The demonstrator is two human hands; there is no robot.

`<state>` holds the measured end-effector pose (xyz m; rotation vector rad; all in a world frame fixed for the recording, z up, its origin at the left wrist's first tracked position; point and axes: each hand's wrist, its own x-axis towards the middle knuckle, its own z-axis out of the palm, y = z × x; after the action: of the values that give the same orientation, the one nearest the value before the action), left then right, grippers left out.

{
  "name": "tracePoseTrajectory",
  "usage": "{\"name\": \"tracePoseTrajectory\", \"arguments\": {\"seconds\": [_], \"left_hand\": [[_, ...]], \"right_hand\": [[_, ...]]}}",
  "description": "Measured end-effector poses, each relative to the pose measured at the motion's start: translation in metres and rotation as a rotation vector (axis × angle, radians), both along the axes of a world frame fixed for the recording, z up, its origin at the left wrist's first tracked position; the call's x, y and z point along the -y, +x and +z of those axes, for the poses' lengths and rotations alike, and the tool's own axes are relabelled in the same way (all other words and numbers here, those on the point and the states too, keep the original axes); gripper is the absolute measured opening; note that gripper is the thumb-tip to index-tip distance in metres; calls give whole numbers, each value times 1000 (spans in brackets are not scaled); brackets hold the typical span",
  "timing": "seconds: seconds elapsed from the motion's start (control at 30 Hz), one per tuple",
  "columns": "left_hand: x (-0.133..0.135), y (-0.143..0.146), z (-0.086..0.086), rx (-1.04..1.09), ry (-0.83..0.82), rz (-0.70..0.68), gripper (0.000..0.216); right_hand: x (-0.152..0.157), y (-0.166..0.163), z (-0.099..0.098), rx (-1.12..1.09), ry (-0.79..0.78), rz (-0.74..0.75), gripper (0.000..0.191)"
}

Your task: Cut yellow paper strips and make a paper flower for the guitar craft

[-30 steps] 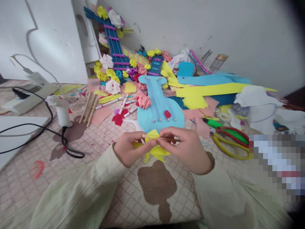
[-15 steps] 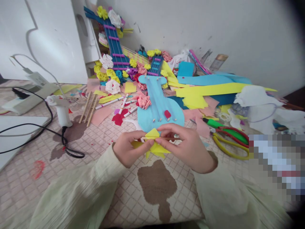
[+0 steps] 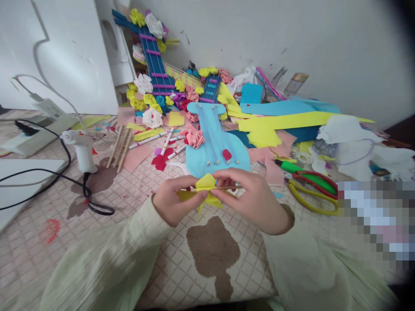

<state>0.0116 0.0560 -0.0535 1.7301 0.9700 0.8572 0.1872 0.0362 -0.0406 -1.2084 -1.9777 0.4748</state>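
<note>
Beige quilted cloth with brown patches covers the surface point(image 3: 136, 259), which carries everything here. At its far side a tall dark blue paper guitar point(image 3: 155, 65) trimmed with crumpled paper flowers leans against the white wall. In front of it lies a light blue flat paper guitar cutout point(image 3: 215, 144) with thin strings and a small red piece on its body, among long yellow and blue paper strips point(image 3: 285, 119). To the left stands a white glue gun point(image 3: 82, 149) with a black cord, and to the right lie red-and-yellow-handled scissors point(image 3: 313, 192).

Just in front of the light blue cutout, both hands meet above the cloth. The left hand point(image 3: 170, 201) and the right hand point(image 3: 256, 201) have their fingers closed in a pinch on a small folded yellow paper piece point(image 3: 205, 190). A thin wooden stick point(image 3: 223, 188) lies across the top of that paper, pressed under the right hand's fingertips point(image 3: 223, 179) and touching the left thumb.
</note>
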Motion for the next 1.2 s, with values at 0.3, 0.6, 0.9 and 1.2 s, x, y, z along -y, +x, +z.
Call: {"name": "tracePoseTrajectory", "arguments": {"seconds": [0.3, 0.6, 0.9, 1.2], "left_hand": [[-2, -1, 0, -25, 50, 16, 19], [-4, 1, -4, -22, 57, 29, 18], [-4, 1, -3, 16, 22, 86, 35], [-3, -1, 2, -135, 36, 44, 22]], "right_hand": [[1, 3, 1, 83, -19, 76, 25], [0, -1, -4, 131, 166, -68, 18], [0, -2, -1, 86, 181, -78, 22], [-1, -1, -4, 33, 102, -96, 25]]}}
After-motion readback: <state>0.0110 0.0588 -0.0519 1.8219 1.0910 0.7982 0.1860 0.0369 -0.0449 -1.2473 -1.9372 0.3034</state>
